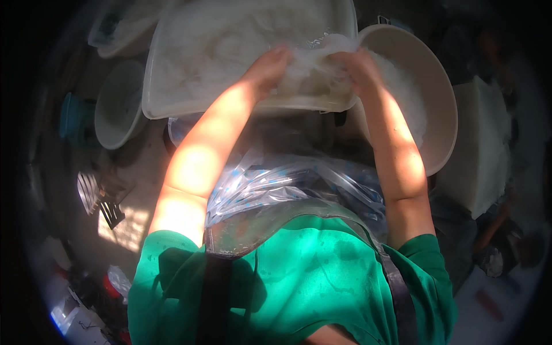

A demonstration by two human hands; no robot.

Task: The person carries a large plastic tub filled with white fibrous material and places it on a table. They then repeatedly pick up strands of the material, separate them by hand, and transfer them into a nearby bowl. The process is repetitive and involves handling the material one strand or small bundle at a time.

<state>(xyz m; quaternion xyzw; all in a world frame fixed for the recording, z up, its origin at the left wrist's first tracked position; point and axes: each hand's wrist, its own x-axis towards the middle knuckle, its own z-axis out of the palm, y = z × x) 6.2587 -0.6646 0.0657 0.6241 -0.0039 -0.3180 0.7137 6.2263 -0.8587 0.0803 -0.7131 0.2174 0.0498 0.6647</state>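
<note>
A wet, whitish, fluffy mass [317,60] is stretched between my two hands, over the right part of a large translucent plastic tub [194,113]. My left hand [271,69] grips its left end. At its other end, my right hand [360,69] holds it near the tub's right rim. More pale material in cloudy liquid fills the tub. Just right of it stands a round beige basin [440,103] with a heap of similar white material [403,86] in it, partly hidden by my right forearm. What exactly the material is, I cannot tell.
A round white basin [123,105] and a turquoise container [71,116] stand at the left. Another translucent tub [129,47] is at the upper left. Slotted metal pieces [111,211] lie lower left. A white foam-like box [485,142] stands at the right.
</note>
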